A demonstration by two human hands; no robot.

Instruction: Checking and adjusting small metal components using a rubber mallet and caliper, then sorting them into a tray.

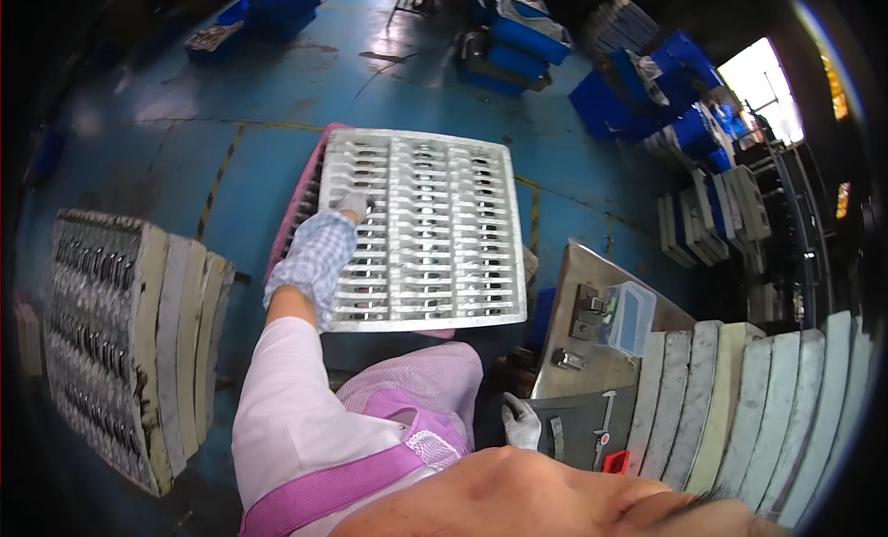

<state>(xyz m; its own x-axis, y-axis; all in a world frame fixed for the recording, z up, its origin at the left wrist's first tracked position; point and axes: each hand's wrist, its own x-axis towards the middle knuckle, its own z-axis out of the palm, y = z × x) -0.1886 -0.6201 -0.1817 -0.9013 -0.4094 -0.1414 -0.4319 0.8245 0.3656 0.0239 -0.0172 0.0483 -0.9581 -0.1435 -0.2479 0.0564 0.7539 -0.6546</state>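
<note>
A white foam tray (393, 232) lies in front of me, with small shiny metal parts (425, 213) set in rows of slots. My left hand (351, 205), in a pale glove below a checked sleeve cover, reaches down onto the tray's left column. Its fingers look drawn together at a slot; what they hold, if anything, is too small to make out. My right hand (522, 422), also gloved, hangs low beside the grey front of a metal workbench (578, 375), its fingers curved and apart, with nothing visible in them.
Under the tray shows a pink tray edge (294, 199). Filled foam trays (102, 343) stand on edge at the left; more foam trays (703, 398) line the right. The bench bears metal blocks (587, 310), a clear plastic box (632, 320) and a caliper (604, 426). Blue bins (518, 51) stand farther off.
</note>
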